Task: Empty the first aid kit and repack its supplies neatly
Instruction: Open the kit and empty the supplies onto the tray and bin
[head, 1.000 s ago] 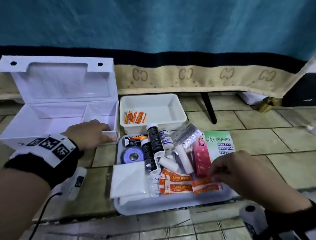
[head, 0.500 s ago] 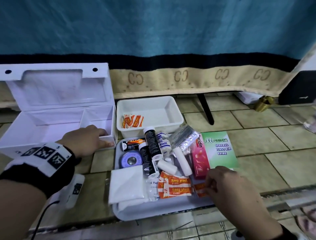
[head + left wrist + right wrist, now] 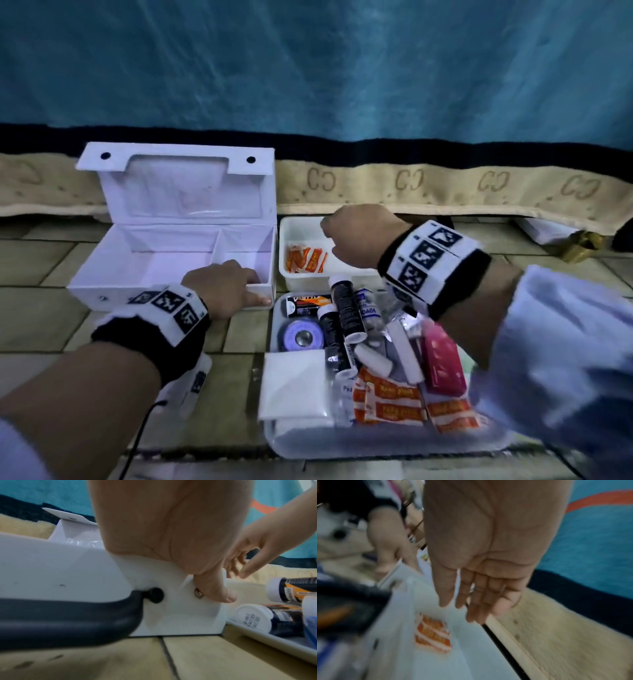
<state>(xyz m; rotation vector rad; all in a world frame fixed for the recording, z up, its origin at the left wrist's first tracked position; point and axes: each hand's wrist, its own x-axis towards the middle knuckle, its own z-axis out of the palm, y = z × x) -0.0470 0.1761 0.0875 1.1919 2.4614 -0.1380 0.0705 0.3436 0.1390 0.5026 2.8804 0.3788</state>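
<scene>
The white first aid kit box [image 3: 102, 294] stands open and bare inside. My left hand [image 3: 222, 287] holds its front right corner, with the thumb [image 3: 216, 592] down the front wall. My right hand [image 3: 359, 236] hovers over the small white tub [image 3: 298, 229]; its fingers [image 3: 479, 595] are straight and hold nothing. Orange plaster packets [image 3: 306, 260] lie in that tub. The big tray [image 3: 376, 445] holds more orange plasters [image 3: 390, 401], black bottles [image 3: 346, 308], a tape roll [image 3: 301, 337], a pink box [image 3: 442, 363], bandage rolls [image 3: 404, 353] and a white gauze pad [image 3: 294, 387].
A blue cloth with a beige border [image 3: 411, 185] hangs right behind the kit and tub. The floor is tiled. A gold object [image 3: 582, 245] sits at the far right. The kit's black handle [image 3: 68, 618] lies along its front wall.
My right hand has left the orange plasters at the tray's near edge and moved up and back to above the small tub, fingers now straight. The left hand stays on the kit.
</scene>
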